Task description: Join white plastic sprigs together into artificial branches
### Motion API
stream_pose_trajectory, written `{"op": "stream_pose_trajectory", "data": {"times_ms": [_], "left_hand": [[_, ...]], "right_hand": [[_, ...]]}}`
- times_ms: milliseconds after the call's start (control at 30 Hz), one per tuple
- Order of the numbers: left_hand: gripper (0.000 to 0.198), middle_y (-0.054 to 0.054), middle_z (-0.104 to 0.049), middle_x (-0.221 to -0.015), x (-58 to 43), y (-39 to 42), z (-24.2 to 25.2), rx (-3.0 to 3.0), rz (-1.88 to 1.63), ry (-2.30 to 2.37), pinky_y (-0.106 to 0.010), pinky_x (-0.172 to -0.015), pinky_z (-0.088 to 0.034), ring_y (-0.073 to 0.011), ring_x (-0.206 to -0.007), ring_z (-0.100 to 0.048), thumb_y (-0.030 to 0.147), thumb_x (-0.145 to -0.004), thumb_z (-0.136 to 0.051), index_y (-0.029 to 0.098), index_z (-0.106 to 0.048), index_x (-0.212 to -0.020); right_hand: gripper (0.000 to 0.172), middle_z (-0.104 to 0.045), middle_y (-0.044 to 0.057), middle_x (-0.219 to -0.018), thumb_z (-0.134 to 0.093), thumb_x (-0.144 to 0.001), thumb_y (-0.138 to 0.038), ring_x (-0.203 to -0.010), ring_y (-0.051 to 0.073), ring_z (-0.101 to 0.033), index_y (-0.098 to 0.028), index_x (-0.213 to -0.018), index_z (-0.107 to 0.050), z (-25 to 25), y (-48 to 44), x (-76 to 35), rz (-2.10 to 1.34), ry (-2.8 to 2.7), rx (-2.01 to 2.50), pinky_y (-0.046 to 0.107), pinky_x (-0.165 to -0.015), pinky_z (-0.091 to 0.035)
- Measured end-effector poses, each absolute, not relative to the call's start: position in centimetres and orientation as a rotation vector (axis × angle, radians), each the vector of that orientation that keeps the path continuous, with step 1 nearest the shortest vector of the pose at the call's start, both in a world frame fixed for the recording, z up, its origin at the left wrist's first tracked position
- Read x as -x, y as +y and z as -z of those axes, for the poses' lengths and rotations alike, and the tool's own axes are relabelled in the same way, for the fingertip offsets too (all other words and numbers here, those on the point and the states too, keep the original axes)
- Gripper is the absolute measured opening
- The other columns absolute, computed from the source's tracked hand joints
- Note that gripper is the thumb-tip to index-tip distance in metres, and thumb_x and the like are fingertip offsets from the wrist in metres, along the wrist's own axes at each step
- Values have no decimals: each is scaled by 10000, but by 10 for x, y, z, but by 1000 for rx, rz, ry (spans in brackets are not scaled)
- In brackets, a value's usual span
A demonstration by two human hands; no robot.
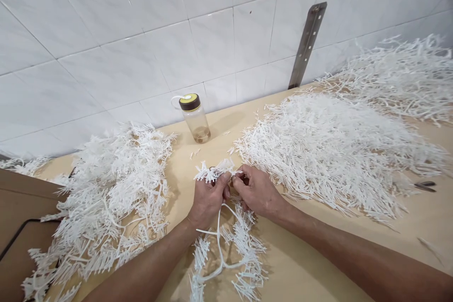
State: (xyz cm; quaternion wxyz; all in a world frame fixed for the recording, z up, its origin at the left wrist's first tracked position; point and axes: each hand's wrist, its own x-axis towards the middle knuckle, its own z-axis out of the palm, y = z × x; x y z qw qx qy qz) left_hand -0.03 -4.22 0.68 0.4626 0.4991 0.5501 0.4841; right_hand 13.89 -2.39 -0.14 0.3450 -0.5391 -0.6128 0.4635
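My left hand (208, 198) is closed around part of a white plastic artificial branch (222, 252), whose bare forked stem hangs below my hands. White needle-like tufts (208, 171) stick out above the left fingers and thumb. Right beside it, my right hand (260, 191) pinches at the end of this tuft, thumb and forefinger pressed together. What lies between the right fingertips looks like a small white sprig, partly hidden by the fingers. More tufted ends of the branch lie below, close to the table's near side.
A large heap of white sprigs (332, 146) spreads to the right, with stringier white pieces (403, 78) behind. Tufted branches (120, 188) pile up at left beside a cardboard box (28, 217). A bottle (196, 122) stands near the tiled wall; a metal strip (307, 47) leans there.
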Motion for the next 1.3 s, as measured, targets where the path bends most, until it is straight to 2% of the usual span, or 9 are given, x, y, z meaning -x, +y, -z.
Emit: {"op": "stream_pose_trajectory", "data": {"times_ms": [100, 167, 367, 467, 633, 700, 900, 1033, 1300], "left_hand": [[528, 11, -483, -438, 0, -40, -12, -1266, -1186, 1293, -223, -461, -347, -84, -431, -439, 542, -822, -658, 158, -546, -476], [504, 2, -508, -444, 2, -36, -11, -1255, -1163, 1271, -220, -462, -358, -88, -437, -458, 528, -797, -692, 153, -558, -489], [372, 29, -505, -411, 14, -26, -1, -1051, -1176, 1243, -202, -422, -296, -73, -386, -432, 490, -720, -778, 129, -690, -697], [389, 27, -495, -404, 17, -26, 0, -1029, -1156, 1246, -199, -408, -267, -66, -376, -418, 499, -705, -787, 124, -689, -675], [399, 14, -507, -412, 19, -27, -1, -1062, -1102, 1263, -201, -424, -280, -72, -399, -430, 507, -754, -745, 113, -705, -700], [395, 14, -510, -412, 19, -28, -1, -1091, -1103, 1279, -207, -423, -283, -76, -394, -427, 505, -767, -731, 117, -697, -701], [412, 22, -511, -410, 14, -32, -3, -1258, -1078, 1360, -218, -438, -341, -90, -390, -450, 524, -779, -708, 133, -657, -659], [412, 33, -497, -406, 12, -31, -2, -1284, -1097, 1374, -223, -442, -356, -94, -390, -451, 523, -779, -704, 143, -631, -636], [412, 46, -456, -399, 15, -33, -1, -1368, -1060, 1328, -230, -447, -333, -89, -393, -419, 504, -817, -673, 157, -584, -614]], "right_hand": [[53, -538, -66, -425, -538, -834, -248, -331, 156, -556, -213, -805, -512, 2, -20, -142, -1334, -1474, 1440, 220, -328, -356], [65, -541, -67, -423, -548, -838, -265, -342, 170, -583, -215, -815, -514, 2, -17, -145, -1324, -1431, 1427, 224, -333, -375], [176, -559, -57, -473, -604, -841, -359, -357, 140, -580, -202, -801, -535, -3, -7, -165, -1060, -1351, 1401, 231, -405, -431], [200, -585, -42, -554, -631, -822, -376, -375, 131, -583, -191, -847, -560, -7, -1, -179, -931, -1324, 1434, 235, -418, -435], [247, -669, 39, -825, -610, -831, -317, -445, 113, -590, -176, -1032, -642, -13, 0, -189, -622, -1505, 1466, 255, -455, -453], [256, -668, 45, -818, -568, -878, -361, -453, 109, -579, -172, -1018, -669, -16, -4, -184, -699, -1600, 1400, 253, -454, -455], [294, -631, 1, -693, -528, -919, -436, -407, 106, -570, -181, -938, -673, -17, -17, -166, -1303, -1731, 1248, 231, -399, -444], [245, -595, -25, -638, -566, -895, -409, -401, 101, -572, -187, -829, -646, -7, -17, -165, -1395, -1704, 1236, 214, -394, -448], [212, -544, -53, -551, -589, -876, -394, -404, 96, -549, -194, -806, -604, 2, -12, -166, -1475, -1615, 1184, 204, -398, -436]]}}
